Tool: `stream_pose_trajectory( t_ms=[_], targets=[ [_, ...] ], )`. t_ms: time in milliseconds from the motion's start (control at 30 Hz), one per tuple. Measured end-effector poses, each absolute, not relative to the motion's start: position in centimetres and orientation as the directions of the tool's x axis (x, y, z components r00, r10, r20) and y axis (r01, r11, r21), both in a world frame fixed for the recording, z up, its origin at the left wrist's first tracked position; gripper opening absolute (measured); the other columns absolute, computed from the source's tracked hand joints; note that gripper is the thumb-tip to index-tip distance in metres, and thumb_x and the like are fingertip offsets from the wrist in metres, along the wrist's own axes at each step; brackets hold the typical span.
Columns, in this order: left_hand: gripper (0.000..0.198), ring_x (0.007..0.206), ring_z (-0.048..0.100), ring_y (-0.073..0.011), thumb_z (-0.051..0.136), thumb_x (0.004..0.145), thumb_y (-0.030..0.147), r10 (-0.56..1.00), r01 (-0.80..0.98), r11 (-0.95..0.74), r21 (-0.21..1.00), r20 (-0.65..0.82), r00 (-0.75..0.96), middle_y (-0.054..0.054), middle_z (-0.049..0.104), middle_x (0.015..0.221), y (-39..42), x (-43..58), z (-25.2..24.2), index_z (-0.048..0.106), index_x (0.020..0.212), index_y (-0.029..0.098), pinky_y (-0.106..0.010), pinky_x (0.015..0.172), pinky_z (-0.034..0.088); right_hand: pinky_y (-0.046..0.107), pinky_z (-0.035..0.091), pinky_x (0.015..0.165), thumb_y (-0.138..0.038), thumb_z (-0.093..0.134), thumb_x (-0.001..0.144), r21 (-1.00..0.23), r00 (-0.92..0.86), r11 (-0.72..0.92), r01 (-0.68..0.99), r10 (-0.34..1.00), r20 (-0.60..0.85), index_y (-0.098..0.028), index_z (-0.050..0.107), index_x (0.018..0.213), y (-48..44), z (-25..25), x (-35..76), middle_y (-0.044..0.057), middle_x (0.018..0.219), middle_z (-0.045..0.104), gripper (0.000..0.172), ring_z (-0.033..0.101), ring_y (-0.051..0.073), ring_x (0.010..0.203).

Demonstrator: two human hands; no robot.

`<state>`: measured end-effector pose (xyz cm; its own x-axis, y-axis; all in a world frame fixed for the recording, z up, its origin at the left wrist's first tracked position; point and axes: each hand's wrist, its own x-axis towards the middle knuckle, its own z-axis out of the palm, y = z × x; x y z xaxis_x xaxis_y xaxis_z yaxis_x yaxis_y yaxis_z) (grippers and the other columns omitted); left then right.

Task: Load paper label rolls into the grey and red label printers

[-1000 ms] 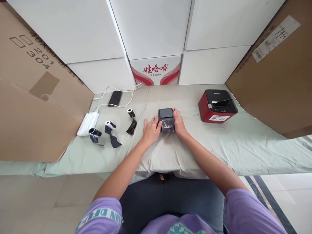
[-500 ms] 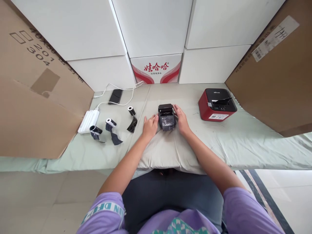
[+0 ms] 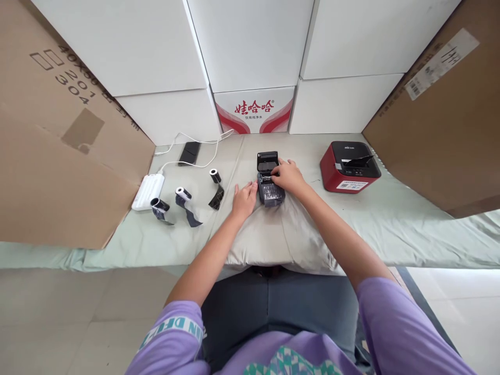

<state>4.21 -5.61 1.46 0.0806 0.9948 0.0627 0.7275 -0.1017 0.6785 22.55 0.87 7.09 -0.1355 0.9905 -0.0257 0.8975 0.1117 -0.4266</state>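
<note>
A small black portable printer (image 3: 272, 194) with a shiny, film-like front stands on the cloth, its lid (image 3: 267, 159) raised at the back. My left hand (image 3: 245, 200) lies against the printer's left side with its fingers stretched out. Over the open compartment, my right hand (image 3: 289, 176) reaches in from the right, its fingers bent and drawn together. What the fingertips hold in there is hidden; something shiny shows beside them. Left of the hands lie three small rolls with dark unwound strips: a near roll (image 3: 214, 176), a middle roll (image 3: 183, 194) and a far-left roll (image 3: 160, 204).
A red and black printer (image 3: 349, 166) stands to the right. On the left are a white power bank (image 3: 148, 191) with a white cable (image 3: 183, 163) and a black phone (image 3: 189, 153). Cardboard panels (image 3: 47, 156) flank the table, with white boxes (image 3: 250, 47) behind.
The printer's lid has swung up and back. My right hand has moved from the printer's right side to over its compartment. My left hand stays at the left side.
</note>
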Motion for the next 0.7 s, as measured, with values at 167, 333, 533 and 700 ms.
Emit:
stream_pose_trajectory(
  t_ms=[167, 333, 533, 700],
  targets=[
    [0.061, 0.157, 0.051, -0.0189, 0.017, 0.116, 0.041, 0.994, 0.736, -0.108, 0.669, 0.068, 0.084, -0.007, 0.064, 0.158, -5.4, 4.1, 1.2, 0.066, 0.150, 0.025, -0.050, 0.140, 0.010, 0.063, 0.049, 0.113, -0.026, 0.083, 0.080, -0.333, -0.125, 0.066, 0.941, 0.979, -0.160, -0.024, 0.087, 0.110, 2.2, 7.9, 21.0, 0.019, 0.146, 0.065, 0.030, 0.047, 0.046, 0.141],
    [0.061, 0.155, 0.054, -0.0216, 0.019, 0.116, 0.041, 0.993, 0.727, -0.119, 0.677, 0.089, 0.079, -0.007, 0.067, 0.155, -5.4, 4.0, 1.2, 0.068, 0.147, 0.025, -0.055, 0.140, 0.012, 0.060, 0.048, 0.108, -0.020, 0.089, 0.075, -0.426, -0.116, 0.061, 0.903, 0.988, -0.103, -0.022, 0.082, 0.094, 2.4, 7.3, 21.1, 0.020, 0.126, 0.062, 0.021, 0.051, 0.043, 0.126],
    [0.061, 0.155, 0.054, -0.0205, 0.018, 0.116, 0.041, 0.992, 0.724, -0.122, 0.679, 0.096, 0.077, -0.005, 0.067, 0.155, -5.4, 4.0, 1.3, 0.069, 0.145, 0.026, -0.053, 0.140, 0.012, 0.058, 0.050, 0.108, -0.017, 0.075, 0.086, -0.444, -0.111, 0.093, 0.891, 0.994, -0.016, -0.021, 0.074, 0.114, 1.5, 7.9, 22.0, 0.019, 0.136, 0.052, 0.028, 0.051, 0.042, 0.134],
    [0.060, 0.149, 0.060, -0.0243, 0.020, 0.116, 0.035, 0.993, 0.753, -0.116, 0.648, 0.105, 0.062, -0.010, 0.071, 0.150, -5.0, 4.1, 1.0, 0.076, 0.133, 0.023, -0.056, 0.138, 0.019, 0.055, 0.057, 0.104, -0.030, 0.076, 0.091, -0.724, -0.156, 0.301, 0.621, 0.952, 0.262, -0.022, 0.065, 0.115, 1.9, 10.1, 23.2, 0.011, 0.112, 0.068, 0.027, 0.066, 0.031, 0.109]
  ],
)
